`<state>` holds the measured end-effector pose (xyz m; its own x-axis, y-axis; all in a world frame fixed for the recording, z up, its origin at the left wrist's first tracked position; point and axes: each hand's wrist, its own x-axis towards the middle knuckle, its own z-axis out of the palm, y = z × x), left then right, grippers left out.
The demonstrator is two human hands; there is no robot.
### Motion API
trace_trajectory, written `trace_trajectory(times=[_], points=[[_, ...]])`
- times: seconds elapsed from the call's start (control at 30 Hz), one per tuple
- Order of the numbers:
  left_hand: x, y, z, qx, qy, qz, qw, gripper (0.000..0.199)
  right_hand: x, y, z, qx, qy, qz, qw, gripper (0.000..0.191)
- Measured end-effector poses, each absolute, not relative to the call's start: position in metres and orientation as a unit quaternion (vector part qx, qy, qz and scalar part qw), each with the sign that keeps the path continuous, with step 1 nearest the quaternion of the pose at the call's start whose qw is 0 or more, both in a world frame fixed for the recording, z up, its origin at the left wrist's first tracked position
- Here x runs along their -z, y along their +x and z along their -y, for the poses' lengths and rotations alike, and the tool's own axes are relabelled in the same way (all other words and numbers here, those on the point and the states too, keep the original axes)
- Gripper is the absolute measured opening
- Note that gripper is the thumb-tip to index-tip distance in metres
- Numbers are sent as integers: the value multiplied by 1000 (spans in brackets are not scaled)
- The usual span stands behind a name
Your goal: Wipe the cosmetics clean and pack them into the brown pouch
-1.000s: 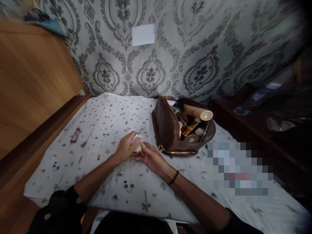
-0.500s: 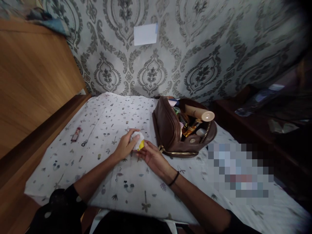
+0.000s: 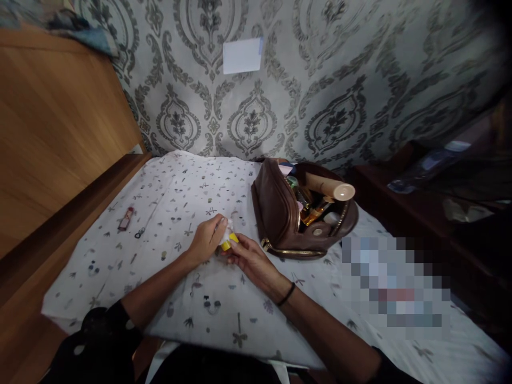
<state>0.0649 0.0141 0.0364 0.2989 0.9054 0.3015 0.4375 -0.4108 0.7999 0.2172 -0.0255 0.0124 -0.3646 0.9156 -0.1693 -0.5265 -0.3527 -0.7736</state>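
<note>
My left hand (image 3: 205, 241) is closed around a white, crumpled, soft-looking wad (image 3: 227, 228), held above the patterned cloth. Pressed against the wad's lower side is a small bright yellow object (image 3: 230, 242); its exact kind is not clear. My right hand (image 3: 253, 260) pinches the yellow object between thumb and fingers, and its other fingers curl beneath. To the right of my hands stands an unzipped brown bag (image 3: 276, 213). A beige tube (image 3: 326, 186) and several small cosmetic-like items stick up in its opening.
A small pinkish tube-like item (image 3: 126, 218) lies on the white printed bedsheet (image 3: 160, 288) at the left. Wooden furniture (image 3: 60, 106) borders the left side, and a patterned wall (image 3: 216, 122) rises behind. A blurred-out patch (image 3: 396, 288) covers something at the right.
My left hand has turned and closed further over the white wad, so less of it shows. More of the yellow object is visible below it, with my right fingers still on it.
</note>
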Motion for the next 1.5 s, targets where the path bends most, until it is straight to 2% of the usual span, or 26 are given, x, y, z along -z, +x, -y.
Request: trace_trajectory(times=[0.2, 0.33, 0.43, 0.6, 0.73, 0.93, 1.13, 1.3, 1.5], points=[[-31, 63, -22, -436, 690, -464, 344, 44, -7, 218, 22, -776, -295, 268, 489, 38], [-33, 63, -18, -382, 736, -418, 372, 38, -4, 221, 19, -784, -272, 253, 498, 28], [-36, 64, -12, -352, 758, -411, 363, 48, -3, 220, 19, -796, -262, 249, 484, 27], [-41, 65, -9, -373, 750, -428, 339, 34, -10, 217, 24, -783, -279, 299, 468, 35], [-38, 65, -11, -388, 747, -429, 328, 41, -14, 219, 25, -773, -286, 326, 463, 31], [-30, 63, -22, -435, 672, -445, 402, 55, -13, 220, 24, -797, -257, 312, 449, 34], [-32, 64, -20, -398, 657, -419, 485, 64, -14, 221, 23, -807, -225, 291, 462, 35], [-38, 65, -16, -414, 722, -398, 386, 60, -11, 223, 21, -806, -225, 245, 490, 36], [-38, 64, -14, -428, 765, -407, 255, 46, -9, 222, 20, -803, -227, 212, 509, 40]])
